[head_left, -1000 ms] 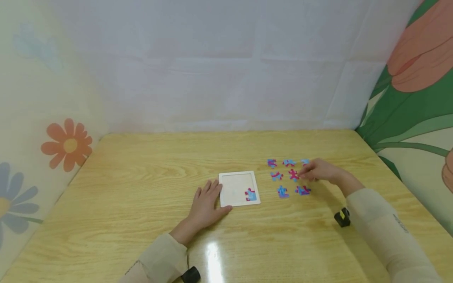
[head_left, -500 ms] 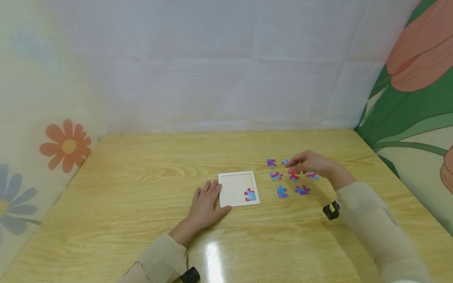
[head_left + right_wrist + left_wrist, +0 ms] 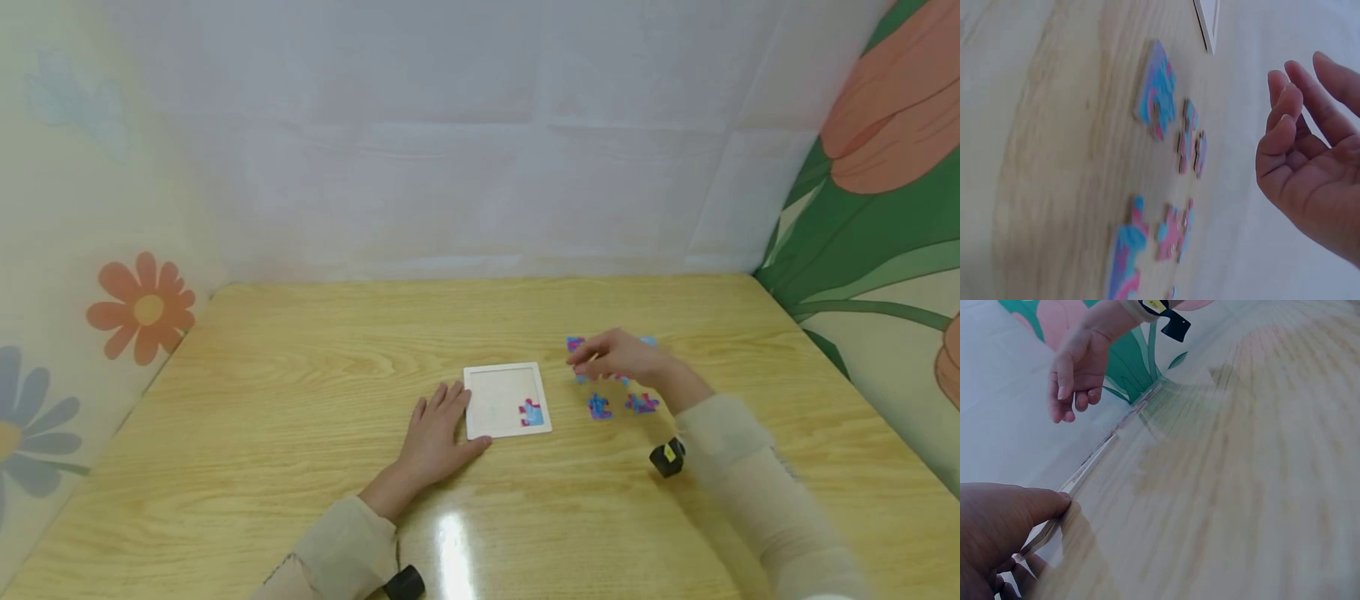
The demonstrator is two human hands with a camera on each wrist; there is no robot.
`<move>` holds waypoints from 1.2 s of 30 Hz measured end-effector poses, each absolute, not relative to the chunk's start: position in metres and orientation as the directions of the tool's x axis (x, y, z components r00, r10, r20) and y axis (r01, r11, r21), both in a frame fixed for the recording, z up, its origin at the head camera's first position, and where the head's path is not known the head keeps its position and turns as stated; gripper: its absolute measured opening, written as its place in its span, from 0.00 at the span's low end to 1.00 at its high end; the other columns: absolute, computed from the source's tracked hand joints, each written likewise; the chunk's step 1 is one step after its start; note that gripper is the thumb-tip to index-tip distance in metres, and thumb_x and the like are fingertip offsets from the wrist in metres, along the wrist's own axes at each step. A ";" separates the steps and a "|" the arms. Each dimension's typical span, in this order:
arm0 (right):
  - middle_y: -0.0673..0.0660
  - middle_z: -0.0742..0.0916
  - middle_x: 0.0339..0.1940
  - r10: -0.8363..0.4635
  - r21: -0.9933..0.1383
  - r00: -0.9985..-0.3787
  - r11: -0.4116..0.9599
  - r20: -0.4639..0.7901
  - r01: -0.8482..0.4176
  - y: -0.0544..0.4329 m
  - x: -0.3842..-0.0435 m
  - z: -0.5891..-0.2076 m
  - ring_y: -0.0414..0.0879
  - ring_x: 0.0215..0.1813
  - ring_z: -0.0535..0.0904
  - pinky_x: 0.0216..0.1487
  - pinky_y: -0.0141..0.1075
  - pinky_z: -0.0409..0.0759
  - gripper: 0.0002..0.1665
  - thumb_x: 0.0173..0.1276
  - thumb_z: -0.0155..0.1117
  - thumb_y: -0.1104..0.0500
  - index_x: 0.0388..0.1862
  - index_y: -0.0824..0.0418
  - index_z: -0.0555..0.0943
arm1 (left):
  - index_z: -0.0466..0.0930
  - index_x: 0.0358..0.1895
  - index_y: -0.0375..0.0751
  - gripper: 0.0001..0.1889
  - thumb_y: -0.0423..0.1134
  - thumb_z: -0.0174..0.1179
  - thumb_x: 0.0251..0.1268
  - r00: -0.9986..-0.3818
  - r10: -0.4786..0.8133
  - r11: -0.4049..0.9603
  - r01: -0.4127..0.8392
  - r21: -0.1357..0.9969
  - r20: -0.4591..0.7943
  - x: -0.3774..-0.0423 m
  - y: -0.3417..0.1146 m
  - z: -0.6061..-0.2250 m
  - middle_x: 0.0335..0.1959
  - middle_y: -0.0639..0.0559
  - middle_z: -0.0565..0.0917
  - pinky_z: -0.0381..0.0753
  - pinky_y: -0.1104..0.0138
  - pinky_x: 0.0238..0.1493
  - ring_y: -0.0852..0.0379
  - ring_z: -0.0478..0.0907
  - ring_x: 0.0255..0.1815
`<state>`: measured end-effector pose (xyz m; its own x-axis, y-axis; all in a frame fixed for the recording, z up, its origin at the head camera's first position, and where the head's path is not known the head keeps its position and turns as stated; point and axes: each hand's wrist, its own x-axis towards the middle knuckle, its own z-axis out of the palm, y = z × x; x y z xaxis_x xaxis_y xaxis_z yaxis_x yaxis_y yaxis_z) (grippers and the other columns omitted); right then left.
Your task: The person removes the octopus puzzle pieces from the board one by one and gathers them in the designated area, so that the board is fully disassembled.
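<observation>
In the head view, a white square puzzle tray (image 3: 507,435) lies on the table with one pink-and-blue puzzle piece (image 3: 532,412) in its near right corner. My left hand (image 3: 435,437) rests at the tray's left side, fingertips against that edge and thumb at the near left corner. The left wrist view shows the left thumb (image 3: 1050,503) touching the tray's rim. Above the loose puzzle pieces (image 3: 1161,94) hovers my right hand (image 3: 622,357), partly covering them in the head view. Its fingers are loosely bent, thumb and index apart, with nothing between them in the right wrist view.
Two loose pieces, a blue-purple piece (image 3: 599,407) and a pink-blue piece (image 3: 642,404), lie nearest me on the wood-grain table (image 3: 300,358). Another piece (image 3: 575,343) shows past the right fingertips. A white cloth (image 3: 450,167) hangs behind the table.
My right hand has moved left across the loose pieces, from the right side of the group to its left side. The left hand and the tray stay put.
</observation>
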<state>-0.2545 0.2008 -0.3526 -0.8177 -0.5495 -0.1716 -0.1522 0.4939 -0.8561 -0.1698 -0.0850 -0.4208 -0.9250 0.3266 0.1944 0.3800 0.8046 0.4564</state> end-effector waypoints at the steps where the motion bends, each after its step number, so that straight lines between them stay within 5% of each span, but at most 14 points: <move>1: 0.61 0.80 0.41 -0.557 -0.862 -0.813 0.483 -0.167 -0.154 0.198 -0.254 -0.354 0.55 0.39 0.74 0.39 0.45 0.71 0.17 0.59 0.57 0.62 0.46 0.71 0.75 | 0.62 0.59 0.30 0.38 0.53 0.59 0.49 -0.925 0.326 0.806 0.380 0.454 0.195 -0.170 -0.085 -0.421 0.62 0.38 0.58 0.42 0.47 0.58 0.41 0.48 0.63; 18: 0.60 0.80 0.42 -0.617 -0.902 -0.780 0.390 -0.105 -0.187 0.162 -0.243 -0.379 0.49 0.43 0.73 0.40 0.37 0.72 0.14 0.57 0.58 0.66 0.41 0.71 0.77 | 0.61 0.59 0.30 0.38 0.53 0.59 0.49 -0.926 0.328 0.807 0.378 0.454 0.187 -0.170 -0.084 -0.421 0.62 0.38 0.58 0.42 0.47 0.58 0.41 0.48 0.63; 36: 0.58 0.81 0.38 -0.632 -0.897 -0.749 0.425 -0.198 -0.121 0.152 -0.241 -0.385 0.43 0.30 0.72 0.29 0.33 0.71 0.15 0.55 0.58 0.67 0.43 0.70 0.77 | 0.62 0.59 0.30 0.38 0.54 0.59 0.49 -0.927 0.323 0.810 0.375 0.451 0.190 -0.170 -0.085 -0.421 0.62 0.38 0.58 0.41 0.47 0.58 0.41 0.48 0.63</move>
<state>-0.2406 0.1516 -0.3853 -0.7494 -0.6318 -0.1981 -0.1208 0.4246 -0.8973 -0.1700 -0.0848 -0.4212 -0.9272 0.3231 0.1897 0.3746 0.8101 0.4511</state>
